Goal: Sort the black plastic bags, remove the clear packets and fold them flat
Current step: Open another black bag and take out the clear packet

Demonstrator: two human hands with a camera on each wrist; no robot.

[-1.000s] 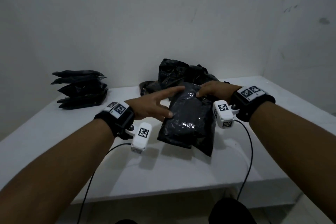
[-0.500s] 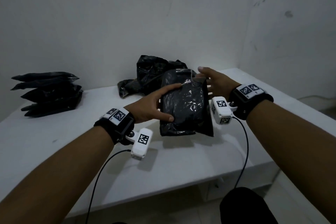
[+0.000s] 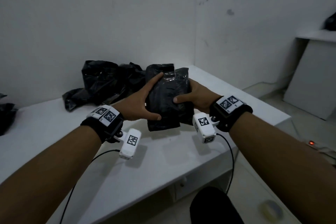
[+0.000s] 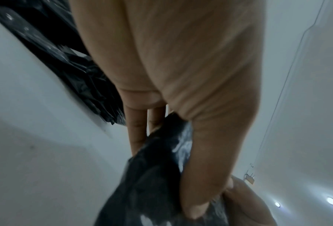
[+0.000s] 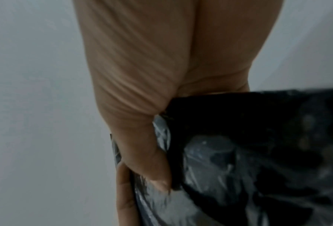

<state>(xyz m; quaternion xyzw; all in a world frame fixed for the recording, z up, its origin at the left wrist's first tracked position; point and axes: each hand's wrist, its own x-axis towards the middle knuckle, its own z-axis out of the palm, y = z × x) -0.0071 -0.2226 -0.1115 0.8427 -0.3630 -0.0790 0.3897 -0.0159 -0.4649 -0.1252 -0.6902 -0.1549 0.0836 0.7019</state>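
**Op:** Both hands on it now. L hand [image 3: 140, 103] grips the black bag [image 3: 163, 107] on its left side, thumb across the front near the bottom, fingers up the edge. R hand [image 3: 194, 96] clamps the right side, thumb on the front face, fingers wrapped behind.

**Obs:** Where's the bag rel. to the table?

**Op:** Lifted clear of the white table [image 3: 163, 160], between my wrists, roughly centred, neither hand nearer. Long axis runs away from me, top end tilted up toward the wall. Right wrist cam shows glossy clear film [image 5: 210, 152] at the bag's edge by my thumb; prob the packet, can't say for sure.

**Obs:** So the next pull?

**Op:** My guess: L hand holds, R draws the clear bit out sideways, across the long axis. Risk is the thin plastic tearing or slipping.

**Obs:** Farther back?

**Op:** Loose heap of black bags [image 3: 105, 82] behind, near the wall. Stack of done ones [image 3: 7, 114] at far left, mostly cut off.
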